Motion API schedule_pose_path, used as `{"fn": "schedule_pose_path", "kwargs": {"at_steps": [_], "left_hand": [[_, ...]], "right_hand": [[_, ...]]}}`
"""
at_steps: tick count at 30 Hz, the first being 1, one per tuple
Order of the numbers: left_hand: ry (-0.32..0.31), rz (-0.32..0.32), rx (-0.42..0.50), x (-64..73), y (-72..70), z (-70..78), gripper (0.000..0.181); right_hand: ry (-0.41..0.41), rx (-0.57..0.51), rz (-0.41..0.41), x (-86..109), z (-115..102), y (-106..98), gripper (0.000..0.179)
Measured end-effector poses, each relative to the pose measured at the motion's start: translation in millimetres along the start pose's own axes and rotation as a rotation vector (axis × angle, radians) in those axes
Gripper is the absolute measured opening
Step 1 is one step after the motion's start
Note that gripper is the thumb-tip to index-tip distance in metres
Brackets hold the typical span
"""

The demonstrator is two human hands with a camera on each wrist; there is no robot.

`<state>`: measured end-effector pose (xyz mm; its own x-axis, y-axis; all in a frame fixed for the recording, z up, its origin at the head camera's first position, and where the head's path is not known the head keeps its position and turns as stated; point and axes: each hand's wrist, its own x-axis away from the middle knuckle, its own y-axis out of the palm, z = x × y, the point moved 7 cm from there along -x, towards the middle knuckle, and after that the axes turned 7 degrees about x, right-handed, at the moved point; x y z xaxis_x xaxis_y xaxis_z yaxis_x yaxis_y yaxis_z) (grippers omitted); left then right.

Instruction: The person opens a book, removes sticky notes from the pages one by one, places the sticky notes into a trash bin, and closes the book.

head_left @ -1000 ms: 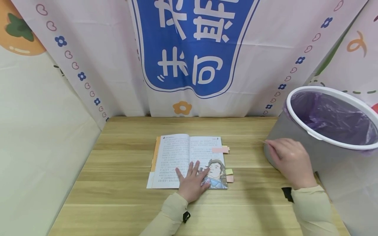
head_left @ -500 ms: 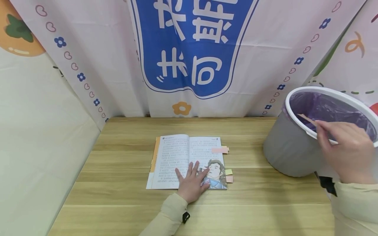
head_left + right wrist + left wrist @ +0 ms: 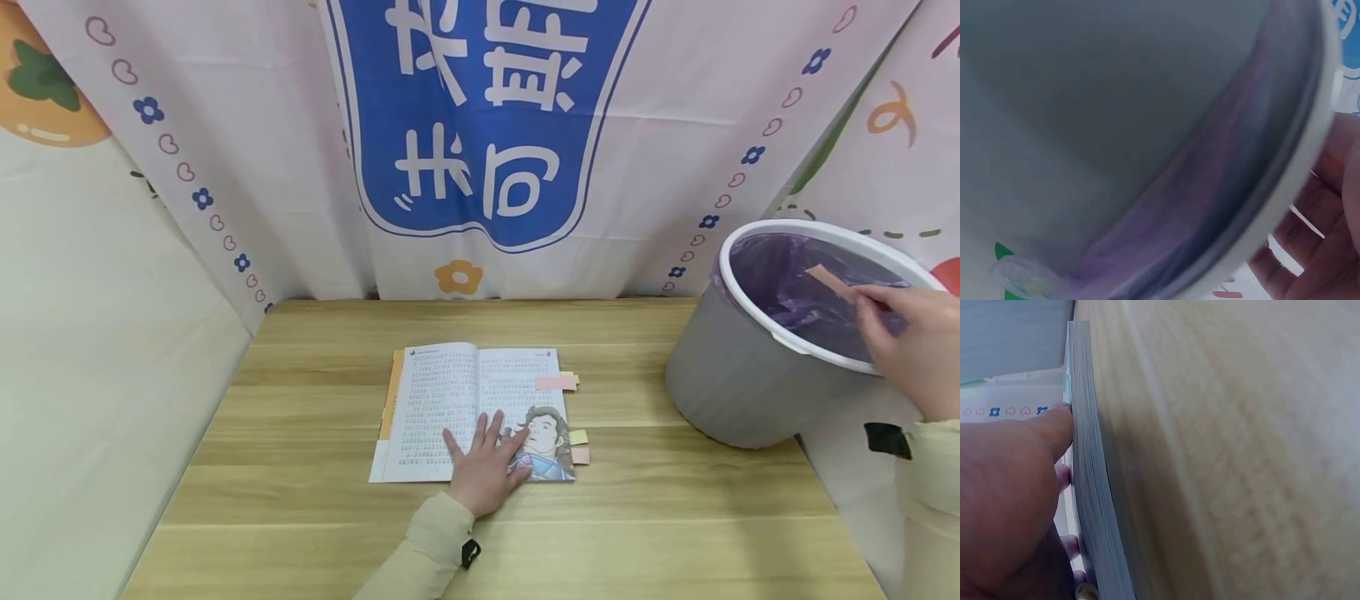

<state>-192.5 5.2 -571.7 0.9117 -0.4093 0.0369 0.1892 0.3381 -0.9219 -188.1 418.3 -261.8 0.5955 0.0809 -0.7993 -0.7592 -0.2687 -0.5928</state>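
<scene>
An open book [image 3: 438,400] lies on the wooden table, with printed text on both pages and a drawn figure at the lower right. My left hand [image 3: 483,473] rests on its lower middle with fingers spread. In the left wrist view that hand [image 3: 1010,494] lies along the book's thick page edge [image 3: 1094,469]. A pink sticky tab [image 3: 829,282] is pinched between thumb and finger of my right hand [image 3: 918,346], over the mouth of the grey trash bin [image 3: 750,383]. From the right wrist the bin's wall [image 3: 1085,94] hides part of the hand [image 3: 1316,244].
Pink tabs [image 3: 557,383] and a yellow-green tab [image 3: 578,437] stick out from the book's right edge. The bin has a white rim [image 3: 757,312] and a purple liner [image 3: 795,308]. A printed curtain [image 3: 300,167] hangs behind the table [image 3: 315,533].
My right hand has moved right and up with the pink sticky tab, from beside the bin to over its opening. My left hand has stayed on the book.
</scene>
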Motion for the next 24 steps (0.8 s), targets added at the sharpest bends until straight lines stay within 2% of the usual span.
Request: {"fn": "schedule_pose_path", "kwargs": {"at_steps": [8,14,18,24], "left_hand": [[0.001,-0.001,-0.002,0.3,0.4,-0.9,0.061],[0.006,-0.005,0.001,1.0,-1.9,1.2,0.061],[0.005,-0.007,0.004,1.4,-2.8,1.8,0.061],[0.002,-0.004,0.002,1.1,-1.7,0.4,0.061]], "right_hand": [[0.112,0.078,-0.138,-1.9,24,15,0.018],[0.201,0.177,-0.264,3.4,37,25,0.023],[0.198,0.228,-0.320,4.4,38,29,0.027],[0.174,0.232,-0.309,3.5,36,30,0.027]]}}
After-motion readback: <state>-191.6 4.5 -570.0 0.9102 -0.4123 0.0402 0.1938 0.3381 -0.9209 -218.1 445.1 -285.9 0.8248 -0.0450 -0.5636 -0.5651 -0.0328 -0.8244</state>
